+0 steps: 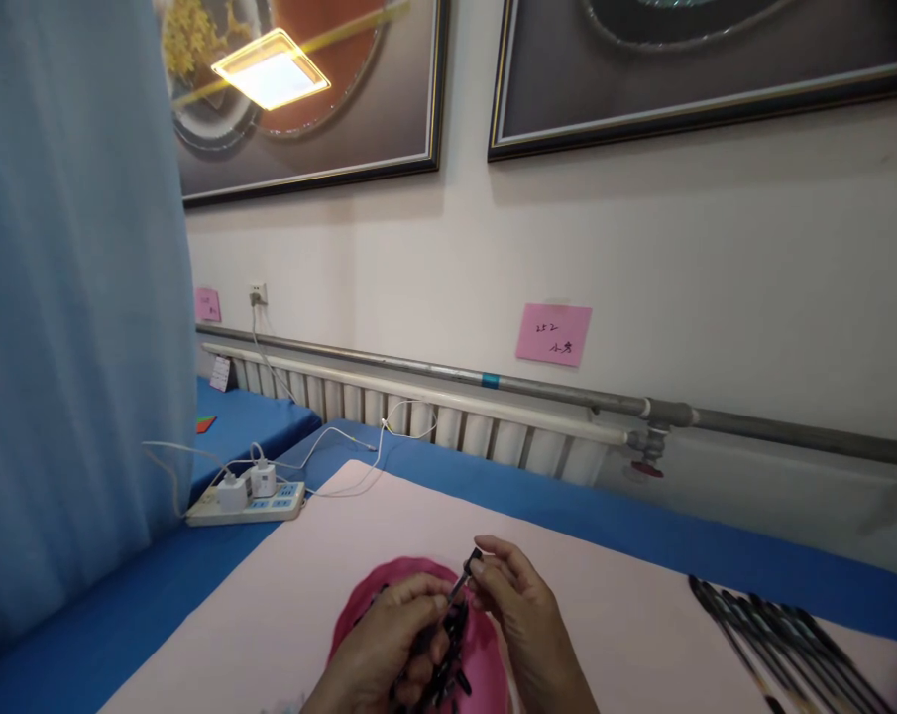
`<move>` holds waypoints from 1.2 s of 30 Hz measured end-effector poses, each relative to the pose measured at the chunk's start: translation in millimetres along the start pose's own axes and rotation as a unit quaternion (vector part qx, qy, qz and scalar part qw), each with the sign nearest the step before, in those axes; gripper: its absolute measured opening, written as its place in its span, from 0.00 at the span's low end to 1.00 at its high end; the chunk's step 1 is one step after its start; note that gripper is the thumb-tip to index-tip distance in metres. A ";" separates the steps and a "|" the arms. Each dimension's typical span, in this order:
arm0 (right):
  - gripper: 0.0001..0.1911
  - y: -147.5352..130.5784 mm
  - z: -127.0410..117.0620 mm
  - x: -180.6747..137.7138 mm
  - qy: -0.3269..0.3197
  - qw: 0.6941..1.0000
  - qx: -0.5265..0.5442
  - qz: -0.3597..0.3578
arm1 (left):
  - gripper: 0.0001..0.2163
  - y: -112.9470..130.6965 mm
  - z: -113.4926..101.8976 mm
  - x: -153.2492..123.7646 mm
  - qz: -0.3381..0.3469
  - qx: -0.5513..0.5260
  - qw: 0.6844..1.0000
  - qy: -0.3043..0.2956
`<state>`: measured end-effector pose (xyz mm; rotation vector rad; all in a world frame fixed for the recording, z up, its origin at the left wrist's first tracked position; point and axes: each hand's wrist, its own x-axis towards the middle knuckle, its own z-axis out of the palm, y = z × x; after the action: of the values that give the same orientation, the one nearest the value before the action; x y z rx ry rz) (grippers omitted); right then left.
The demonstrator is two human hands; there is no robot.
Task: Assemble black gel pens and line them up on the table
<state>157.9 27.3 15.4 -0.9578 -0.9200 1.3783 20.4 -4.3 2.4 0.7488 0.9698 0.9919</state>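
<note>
My left hand (395, 640) is closed around a slim dark pen-like stick (459, 587), which slants up to the right. My right hand (526, 610) pinches the stick near its black upper end between thumb and fingers. Both hands are over a pink bowl (493, 659) with a wavy rim. Small black pieces (454, 645) lie loose inside the bowl, partly covered by my left hand. The lower part of the stick is hidden in my left fist, and its exact kind cannot be made out.
Several long dark sticks (782, 635) lie side by side at right on pale pink paper (626, 605) over a blue table (567, 506). A power strip (284, 501) with white chargers and cables stands at left, near a blue curtain (76, 297). Behind run a radiator (410, 412) and pipe.
</note>
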 end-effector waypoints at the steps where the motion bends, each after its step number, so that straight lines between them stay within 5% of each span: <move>1: 0.16 0.8 0.2 0.4 -0.008 1.000 0.011 0.018 | 0.12 0.2 0.0 -0.5 -0.001 0.000 1.000 -0.001; 7: 0.16 2.6 -0.1 1.9 -0.051 0.988 0.105 0.102 | 0.12 1.1 1.1 -2.4 0.002 0.013 1.000 -0.003; 18: 0.13 12.8 2.9 -0.2 -0.092 0.979 0.117 0.136 | 0.14 1.3 1.6 1.0 -0.012 -0.011 1.000 0.017; 26: 0.14 16.9 10.4 -2.9 -0.084 0.986 0.127 0.071 | 0.16 2.6 7.5 1.6 -0.016 -0.061 0.998 -0.026; 36: 0.18 39.1 21.0 -4.2 -0.086 0.987 0.102 0.096 | 0.14 -6.3 4.5 16.1 -0.070 -0.138 0.988 -0.015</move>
<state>124.4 22.2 -13.5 -0.7964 -0.8106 1.7042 30.2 7.8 -6.4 0.4562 0.8252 0.9637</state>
